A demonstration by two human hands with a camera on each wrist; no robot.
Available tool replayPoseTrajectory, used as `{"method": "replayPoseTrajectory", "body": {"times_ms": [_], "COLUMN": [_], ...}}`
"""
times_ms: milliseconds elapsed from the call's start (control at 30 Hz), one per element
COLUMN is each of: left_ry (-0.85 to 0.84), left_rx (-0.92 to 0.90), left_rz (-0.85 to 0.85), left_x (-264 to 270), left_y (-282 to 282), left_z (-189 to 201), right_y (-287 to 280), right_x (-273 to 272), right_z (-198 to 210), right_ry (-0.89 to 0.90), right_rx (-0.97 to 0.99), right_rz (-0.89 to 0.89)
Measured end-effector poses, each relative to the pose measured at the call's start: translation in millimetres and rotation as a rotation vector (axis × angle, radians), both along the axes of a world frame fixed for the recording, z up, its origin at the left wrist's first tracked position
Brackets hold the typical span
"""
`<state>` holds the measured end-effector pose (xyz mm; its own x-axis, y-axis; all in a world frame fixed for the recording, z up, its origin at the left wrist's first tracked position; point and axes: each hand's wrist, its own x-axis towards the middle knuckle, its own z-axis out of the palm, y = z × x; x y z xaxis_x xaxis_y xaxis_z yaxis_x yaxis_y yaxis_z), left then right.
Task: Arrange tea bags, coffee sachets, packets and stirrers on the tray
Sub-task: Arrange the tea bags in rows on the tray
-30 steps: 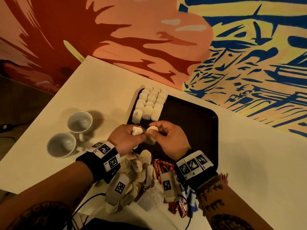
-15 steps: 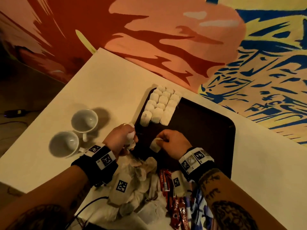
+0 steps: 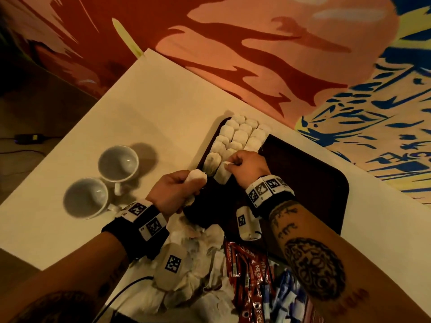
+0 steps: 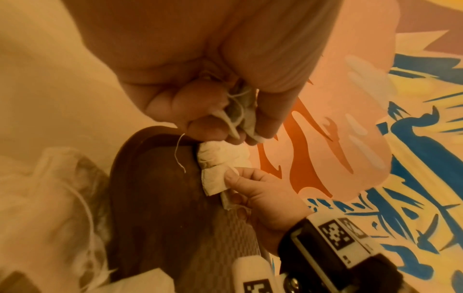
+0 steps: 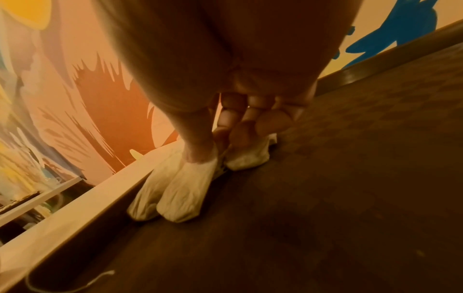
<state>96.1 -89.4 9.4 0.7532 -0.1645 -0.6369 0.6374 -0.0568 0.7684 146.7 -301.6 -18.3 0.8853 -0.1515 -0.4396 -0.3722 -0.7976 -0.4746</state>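
A dark brown tray lies on the pale table, with rows of white tea bags laid in its far left corner. My right hand pinches a tea bag at the near end of those rows; in the right wrist view its thumb presses that tea bag onto the tray. My left hand hovers at the tray's left rim and grips another tea bag. The left wrist view shows that crumpled tea bag with its string between the curled fingers.
Two white cups stand to the left of the tray. A heap of loose tea bags, red coffee sachets and blue packets lies by the near edge. The painted wall runs behind the table.
Both hands parted from each other. My right hand carried its tea bag forward to the near end of the rows. My left hand, still holding a tea bag, shifted to the tray's left rim.
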Motion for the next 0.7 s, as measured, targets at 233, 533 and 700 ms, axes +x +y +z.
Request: {"method": "replayPoseTrajectory", "body": {"times_ms": [233, 533, 700], "left_ry": [0.023, -0.025, -0.055], "left_rx": [-0.062, 0.011, 0.008], "left_rz": [0.004, -0.075, -0.115], "left_x": [6.5, 0.2, -3.2], "left_y": [-5.0, -7.6, -12.4], "left_z": [2.5, 2.2, 11.2], "right_y": [0.9, 1.2, 23.4], "right_x": [7.8, -2.0, -44.3], "right_z": [0.2, 20.0, 59.4], "right_ry": [-0.028, -0.153, -0.225], "right_rx": [-0.038, 0.136, 0.497], "right_rz": [0.013, -0.179, -0.118]}}
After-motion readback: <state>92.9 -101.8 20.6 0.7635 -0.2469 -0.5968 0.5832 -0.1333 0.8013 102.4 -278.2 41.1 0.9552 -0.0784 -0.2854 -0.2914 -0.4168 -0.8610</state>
